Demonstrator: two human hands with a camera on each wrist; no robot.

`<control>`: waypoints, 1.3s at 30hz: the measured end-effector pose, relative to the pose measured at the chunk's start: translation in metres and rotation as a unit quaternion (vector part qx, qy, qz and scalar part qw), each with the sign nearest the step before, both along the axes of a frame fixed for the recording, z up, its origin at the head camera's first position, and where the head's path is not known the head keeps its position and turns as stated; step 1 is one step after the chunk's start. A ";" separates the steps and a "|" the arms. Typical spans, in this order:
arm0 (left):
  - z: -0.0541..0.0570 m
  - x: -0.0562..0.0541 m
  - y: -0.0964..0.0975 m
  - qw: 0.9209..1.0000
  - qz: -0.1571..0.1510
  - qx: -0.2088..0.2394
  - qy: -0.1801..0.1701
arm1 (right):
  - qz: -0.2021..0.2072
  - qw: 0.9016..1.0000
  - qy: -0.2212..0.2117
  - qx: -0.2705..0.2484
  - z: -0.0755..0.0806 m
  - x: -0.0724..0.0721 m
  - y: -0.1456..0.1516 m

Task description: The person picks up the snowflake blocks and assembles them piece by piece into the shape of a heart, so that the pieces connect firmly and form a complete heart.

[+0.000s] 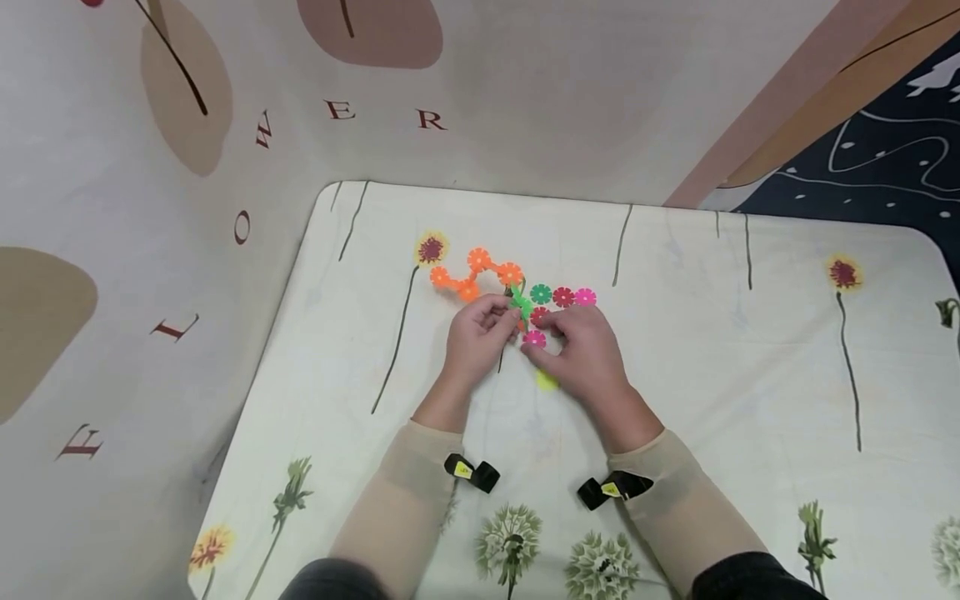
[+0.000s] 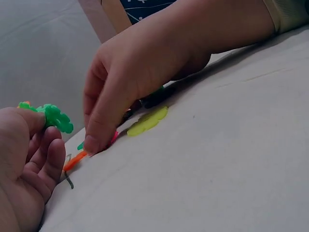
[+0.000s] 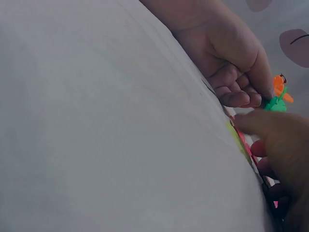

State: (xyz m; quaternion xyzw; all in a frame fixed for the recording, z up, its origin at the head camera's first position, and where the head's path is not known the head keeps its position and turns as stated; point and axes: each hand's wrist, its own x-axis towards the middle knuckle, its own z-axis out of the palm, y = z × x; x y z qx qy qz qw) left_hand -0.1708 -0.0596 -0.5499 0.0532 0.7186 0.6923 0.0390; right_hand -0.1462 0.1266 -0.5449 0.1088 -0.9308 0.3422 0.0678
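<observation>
1. At the middle of the flower-printed desk (image 1: 720,375), holds a chain of orange discs (image 1: 510,273) by its green end (image 1: 521,304).
2. With the left hand (image 1: 477,335), pinches that green end between thumb and fingers, in a closed grip.
3. Stretches, along the chain's long axis, leftward and slightly away from the person, with a zigzag; points the free orange end left, just beside a printed yellow flower (image 1: 431,248).
4. Tilts the green end rightward, toward the other hand, in the left wrist view.
5. With the right hand (image 1: 585,352), bends fingers down over loose discs, close to a near red disc (image 1: 540,314) and a near pink disc (image 1: 534,338); cannot tell whether the right grip pinches either.
6. Shows beyond those fingers a left-to-right row: dark green disc (image 1: 541,293), far red disc (image 1: 563,297), far pink disc (image 1: 585,297).
7. Partly hides a yellow disc (image 1: 546,381) beneath the right hand.
</observation>
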 end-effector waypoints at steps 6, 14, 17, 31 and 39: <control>0.000 -0.001 -0.001 1.000 0.018 -0.006 0.011 | 0.006 1.000 -0.013 0.016 0.004 -0.001 -0.003; 0.000 0.000 0.000 1.000 0.020 -0.004 0.001 | -0.020 0.998 -0.054 0.029 0.006 0.001 -0.006; 0.000 0.000 0.000 1.000 0.019 -0.002 -0.002 | -0.020 0.996 -0.080 0.037 0.007 0.002 -0.007; -0.001 0.000 0.001 1.000 0.023 0.013 -0.008 | 0.022 0.982 -0.057 -0.180 -0.001 0.005 -0.006; -0.001 0.000 0.000 0.999 0.030 0.028 -0.007 | 0.029 0.976 -0.030 -0.214 -0.005 0.006 -0.005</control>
